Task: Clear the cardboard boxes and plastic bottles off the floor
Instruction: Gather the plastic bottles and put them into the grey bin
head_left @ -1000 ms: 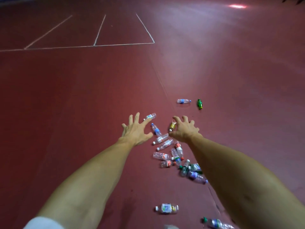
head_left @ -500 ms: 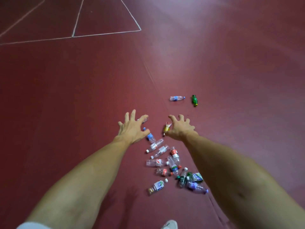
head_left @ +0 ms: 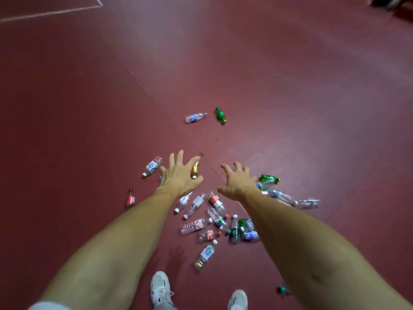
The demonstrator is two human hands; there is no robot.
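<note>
1. The left hand (head_left: 178,177) is held out over the red floor (head_left: 78,108) with its fingers straight and spread wide. Nothing is gripped by it.
2. The right hand (head_left: 238,183) is held out beside it, with the fingers spread and slightly bent at the tips. Nothing is gripped by it.
3. A yellow bottle (head_left: 195,170) is seen in the gap between the left thumb and forefinger. Whether it is touched cannot be told.
4. A pile of bottles (head_left: 201,214) is scattered on the floor between the two forearms. All are lying on their sides, several are touching or overlapping, and red, blue and green labels can be made out.
5. A white-labelled bottle (head_left: 205,253) is found just nearer than the pile, between it and the white shoes (head_left: 159,288) at the bottom edge.
6. To the left of the left hand a pale-labelled bottle (head_left: 153,166) is lying tilted. A small red bottle (head_left: 130,198) is set apart from it, near the left forearm.
7. To the right of the right hand a crushed green bottle (head_left: 269,179) is seen. Just below it are two clear bottles (head_left: 307,202), one partly hidden by the right forearm.
8. Farther off, a blue-labelled bottle (head_left: 195,117) and a dark green bottle (head_left: 220,115) are lying near each other, well apart from the pile.
9. White lines (head_left: 51,13) are painted on the floor at the top left.
</note>
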